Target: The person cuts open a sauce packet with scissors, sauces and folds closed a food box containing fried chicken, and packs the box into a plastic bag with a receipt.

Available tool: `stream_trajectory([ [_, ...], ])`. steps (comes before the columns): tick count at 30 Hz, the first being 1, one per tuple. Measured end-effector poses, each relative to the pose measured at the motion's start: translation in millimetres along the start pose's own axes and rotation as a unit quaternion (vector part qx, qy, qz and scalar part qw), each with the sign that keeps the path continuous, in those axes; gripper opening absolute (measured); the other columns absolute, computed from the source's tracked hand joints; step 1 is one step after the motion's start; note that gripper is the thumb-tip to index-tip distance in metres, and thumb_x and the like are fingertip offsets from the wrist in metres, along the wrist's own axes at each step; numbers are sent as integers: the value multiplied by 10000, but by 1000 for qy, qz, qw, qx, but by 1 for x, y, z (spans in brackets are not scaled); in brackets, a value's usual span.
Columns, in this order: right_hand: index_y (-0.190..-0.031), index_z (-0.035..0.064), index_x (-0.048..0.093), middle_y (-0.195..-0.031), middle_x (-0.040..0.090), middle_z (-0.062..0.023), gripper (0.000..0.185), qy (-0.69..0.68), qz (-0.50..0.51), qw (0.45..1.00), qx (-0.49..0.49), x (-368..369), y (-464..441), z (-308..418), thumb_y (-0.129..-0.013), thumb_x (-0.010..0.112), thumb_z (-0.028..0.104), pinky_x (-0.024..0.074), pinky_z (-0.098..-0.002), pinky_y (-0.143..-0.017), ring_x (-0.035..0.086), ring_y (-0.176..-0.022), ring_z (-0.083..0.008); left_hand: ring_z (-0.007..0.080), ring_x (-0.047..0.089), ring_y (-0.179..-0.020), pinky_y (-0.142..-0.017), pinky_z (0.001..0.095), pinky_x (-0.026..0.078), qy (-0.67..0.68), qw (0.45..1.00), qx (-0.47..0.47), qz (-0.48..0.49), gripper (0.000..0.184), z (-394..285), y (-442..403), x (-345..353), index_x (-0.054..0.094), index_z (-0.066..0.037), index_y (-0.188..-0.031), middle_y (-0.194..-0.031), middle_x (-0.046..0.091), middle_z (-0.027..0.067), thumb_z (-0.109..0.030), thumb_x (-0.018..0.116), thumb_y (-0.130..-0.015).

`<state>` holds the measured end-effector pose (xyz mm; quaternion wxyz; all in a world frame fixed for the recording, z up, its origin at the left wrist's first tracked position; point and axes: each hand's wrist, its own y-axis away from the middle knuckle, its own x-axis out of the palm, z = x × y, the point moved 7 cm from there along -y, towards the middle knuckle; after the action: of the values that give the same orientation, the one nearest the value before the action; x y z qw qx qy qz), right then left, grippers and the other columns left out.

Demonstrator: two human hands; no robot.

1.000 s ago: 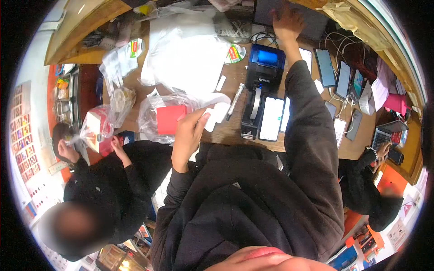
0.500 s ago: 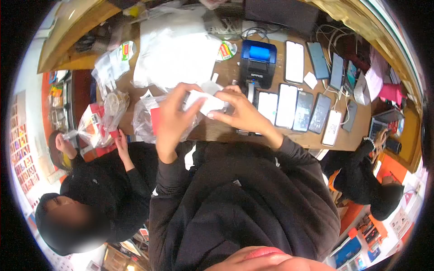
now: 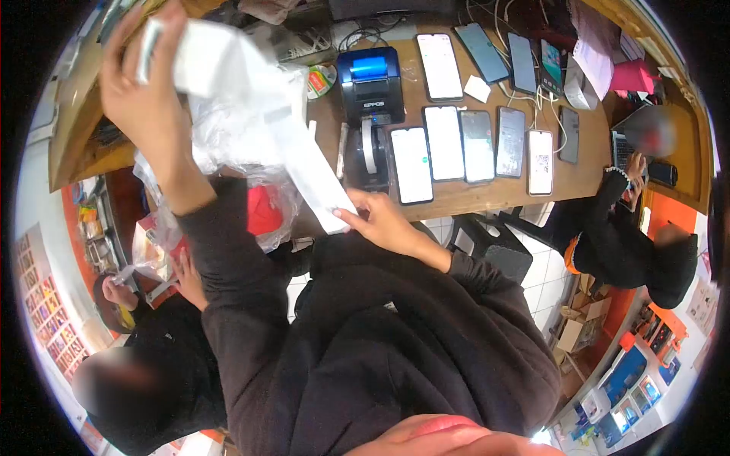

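A long white paper strip (image 3: 310,163) stretches diagonally between my hands above the table. My left hand (image 3: 148,106), raised at the upper left, grips its wide, motion-blurred upper part. Down by the table's front edge, my right hand (image 3: 376,220) pinches the lower end between thumb and fingers. Behind the strip lies clear plastic wrapping (image 3: 220,137), partly covered by it. A black label printer (image 3: 370,83) with a blue window stands just right of the strip, and a white roll (image 3: 369,148) sits in front of it.
Several phones (image 3: 443,140) lie in rows on the wooden table (image 3: 593,152), with white cables among them. A red packet in plastic (image 3: 262,209) is at the front left. One person (image 3: 163,365) handles packages at left; another (image 3: 608,251) sits at a laptop on the right.
My left hand has swung up and left, drawing the paper strip out long. My right hand has moved slightly down and left with its end. The view has shifted too.
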<state>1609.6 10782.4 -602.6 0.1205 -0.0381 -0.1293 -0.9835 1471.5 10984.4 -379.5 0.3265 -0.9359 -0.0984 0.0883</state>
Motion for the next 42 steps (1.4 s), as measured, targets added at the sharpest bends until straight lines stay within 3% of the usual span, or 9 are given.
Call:
stream_trajectory([
  [4, -1013, 14, 586, -777, 643, -76, 152, -34, 43, 998, -8, -7, 17, -21, -913, 517, 105, 499, -253, -618, 611, -675, -112, 137, 586, -1022, -898, 249, 430, -249, 930, 251, 103, 308, -11, -65, 31, 647, -60, -1084, -1065, 645, 101, -174, 684, -800],
  [6, -1015, -12, 588, -785, 632, -78, 181, -33, 17, 999, 10, -25, 27, -25, -929, 505, 123, 506, -244, -625, 610, -696, -109, 142, 584, -1035, -899, 259, 421, -223, 947, 193, 130, 325, -5, -80, 45, 647, -100, -1105, -1084, 642, 89, -229, 675, -808],
  [9, -972, 20, 616, -762, 642, -50, 167, 69, -216, 974, 13, -98, 43, -23, -912, 499, 123, 450, -237, -578, 580, -657, -80, 178, 576, -1058, -911, 290, 408, -290, 931, 198, 101, 386, -4, -87, 53, 644, -95, -1113, -1106, 633, 99, -298, 692, -788],
  [12, -1033, 41, 602, -920, 625, -118, 197, 174, -508, 843, -34, -193, 78, -49, -880, 531, 143, 442, -327, -712, 575, -809, -200, 224, 580, -1018, -901, 335, 412, -317, 907, 269, 58, 478, 12, -99, 40, 649, -48, -1078, -1069, 635, 116, -381, 725, -744],
  [14, -1109, 74, 572, -1034, 559, -159, 260, 405, -611, 680, -18, -231, 106, -50, -874, 539, 180, 402, -379, -820, 516, -927, -276, 230, 590, -959, -855, 341, 435, -331, 892, 307, 36, 483, 2, -95, 42, 667, -52, -1043, -1045, 630, 129, -409, 737, -725],
  [17, -1198, 93, 532, -1127, 490, -181, 351, 411, -663, 623, 53, -276, 136, -95, -862, 551, 196, 339, -440, -908, 434, -1039, -344, 162, 580, -820, -792, 283, 438, -317, 927, 179, 86, 422, 18, -102, 40, 686, -81, -1011, -932, 642, 71, -407, 721, -745],
  [29, -1198, 80, 539, -1113, 471, -207, 326, 434, -622, 651, 0, -276, 132, -121, -876, 529, 136, 340, -443, -900, 440, -1039, -345, 92, 587, -683, -689, 240, 450, -319, 905, 265, 92, 139, 7, -81, 51, 701, -98, -862, -762, 659, 10, -204, 614, -838],
  [34, -1133, 41, 551, -1088, 475, -207, 276, 455, -608, 649, -34, -273, 137, -125, -868, 526, 115, 339, -442, -902, 436, -1037, -352, 140, 625, -733, -703, 263, 472, -348, 889, 286, 87, 156, 17, -84, 48, 695, -98, -898, -841, 681, 33, -208, 592, -855],
  [42, -1076, -16, 536, -1069, 502, -198, 234, 356, -696, 620, -66, -275, 152, -122, -875, 472, 85, 343, -424, -910, 455, -1024, -342, 135, 597, -658, -635, 268, 471, -302, 891, 329, 82, 108, 4, -75, 55, 673, -97, -832, -765, 649, 30, -162, 587, -824],
])
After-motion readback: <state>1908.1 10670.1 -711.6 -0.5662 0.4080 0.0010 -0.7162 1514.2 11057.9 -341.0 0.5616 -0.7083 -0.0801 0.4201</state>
